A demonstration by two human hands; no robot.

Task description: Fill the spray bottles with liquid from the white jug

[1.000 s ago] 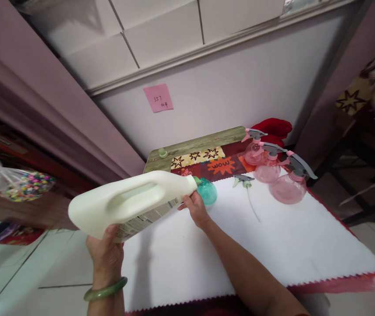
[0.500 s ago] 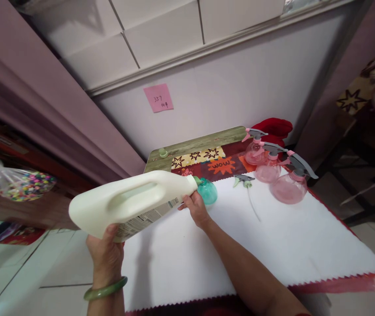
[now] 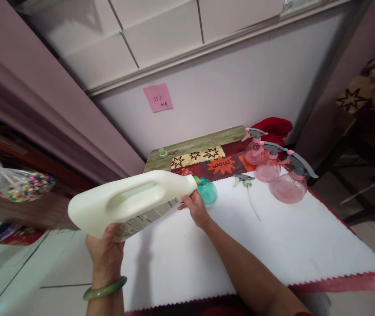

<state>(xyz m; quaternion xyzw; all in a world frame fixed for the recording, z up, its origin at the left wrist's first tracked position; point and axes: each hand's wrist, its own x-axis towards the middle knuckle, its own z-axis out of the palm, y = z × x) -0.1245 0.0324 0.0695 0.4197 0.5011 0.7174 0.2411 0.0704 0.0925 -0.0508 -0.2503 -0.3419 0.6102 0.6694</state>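
A large cream jug (image 3: 98,202) with a moulded handle is tipped nearly on its side. My left hand (image 3: 105,252), a green bangle on its wrist, grips the jug's base from below. Under the neck, my right hand (image 3: 195,208) holds the jug with its fingers closed. The jug's mouth meets the top of a round teal bottle (image 3: 208,193) standing on the table; whether liquid is flowing cannot be seen. To the right lies a loose grey and green spray head (image 3: 244,179) with its thin tube.
Three pink spray bottles (image 3: 288,188) stand along the table's right side. A green cap (image 3: 162,152) rests at the back left of the table (image 3: 187,267). A pink note (image 3: 158,97) is on the wall. A bag of coloured lollipops (image 3: 26,184) hangs at left.
The jug's base has shifted very slightly left. Both hands keep their hold, and everything else stays as it was.
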